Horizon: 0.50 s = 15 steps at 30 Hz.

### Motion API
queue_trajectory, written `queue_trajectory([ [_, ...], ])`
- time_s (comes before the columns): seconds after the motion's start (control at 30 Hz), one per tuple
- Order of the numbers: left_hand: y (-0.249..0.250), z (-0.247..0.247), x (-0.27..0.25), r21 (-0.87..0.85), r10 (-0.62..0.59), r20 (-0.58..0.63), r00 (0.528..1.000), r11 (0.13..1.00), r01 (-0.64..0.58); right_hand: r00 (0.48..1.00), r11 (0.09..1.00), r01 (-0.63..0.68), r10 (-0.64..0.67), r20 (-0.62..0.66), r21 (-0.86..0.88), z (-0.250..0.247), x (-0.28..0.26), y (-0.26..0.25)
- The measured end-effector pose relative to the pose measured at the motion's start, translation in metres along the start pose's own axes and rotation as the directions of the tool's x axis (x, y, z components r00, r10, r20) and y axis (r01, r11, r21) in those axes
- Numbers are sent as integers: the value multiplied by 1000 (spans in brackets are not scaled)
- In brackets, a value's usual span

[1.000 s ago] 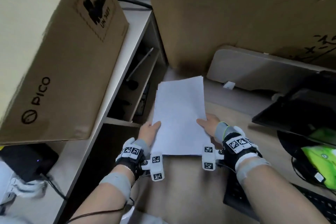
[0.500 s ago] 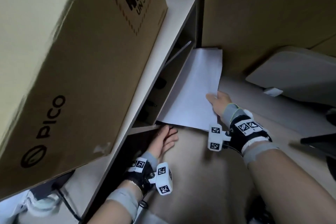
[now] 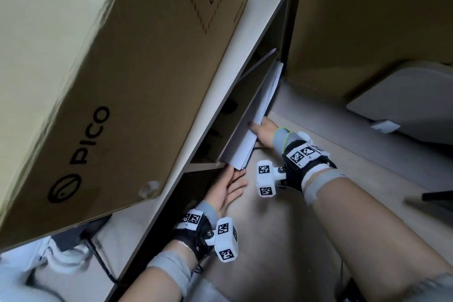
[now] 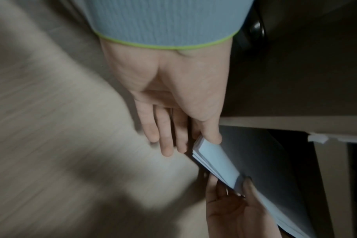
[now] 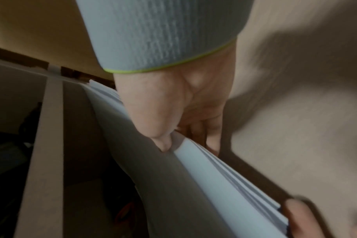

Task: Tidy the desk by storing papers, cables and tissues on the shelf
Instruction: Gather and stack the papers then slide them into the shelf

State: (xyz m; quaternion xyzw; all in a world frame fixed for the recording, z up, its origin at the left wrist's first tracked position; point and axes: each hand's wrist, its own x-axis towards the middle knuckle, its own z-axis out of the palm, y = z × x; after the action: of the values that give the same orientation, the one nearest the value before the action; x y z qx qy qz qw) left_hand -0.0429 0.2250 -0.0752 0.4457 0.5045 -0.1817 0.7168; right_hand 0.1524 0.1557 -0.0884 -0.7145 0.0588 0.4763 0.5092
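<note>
Inside the shelf (image 3: pixel 247 103), papers (image 3: pixel 255 127) pinched by right hand (image 3: pixel 266 133); left hand (image 3: pixel 229 191) flat-fingered, touching them.

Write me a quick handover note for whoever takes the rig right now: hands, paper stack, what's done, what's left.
Right hand: grips the long edge of the paper stack, thumb on top and fingers underneath.
Left hand: open, thumb touching the stack's near corner, other fingers straight.
Paper stack: tilted, partly inside the shelf compartment, its outer edge sticking out over the desk.
Done: papers gathered and brought into the shelf opening.
Left: push the stack fully in and let go, then store cables and tissues, which are not in view here.
</note>
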Motion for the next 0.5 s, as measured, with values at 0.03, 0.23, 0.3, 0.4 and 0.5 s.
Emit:
queue_trajectory([
  [0.03,-1,3,0,7,11,-9,1000,1000,-11,1000,999,-16,16,5,28,-1,-1,-2],
  [0.23,-7,16,4,-15,84,-114,990,996,-86,993,998,-8,16,-119,70,-16,-2,3],
  [0.3,-9,18,7,-10,97,-129,987,995,-99,993,999,16,-11,-114,46,-13,-1,5],
  [0.4,-9,21,9,-24,110,-135,985,993,-114,993,998,57,-57,-101,-2,-10,1,4],
  [0.5,-5,23,11,-14,124,-141,982,992,-127,997,998,65,-66,-48,-18,-7,6,-1],
])
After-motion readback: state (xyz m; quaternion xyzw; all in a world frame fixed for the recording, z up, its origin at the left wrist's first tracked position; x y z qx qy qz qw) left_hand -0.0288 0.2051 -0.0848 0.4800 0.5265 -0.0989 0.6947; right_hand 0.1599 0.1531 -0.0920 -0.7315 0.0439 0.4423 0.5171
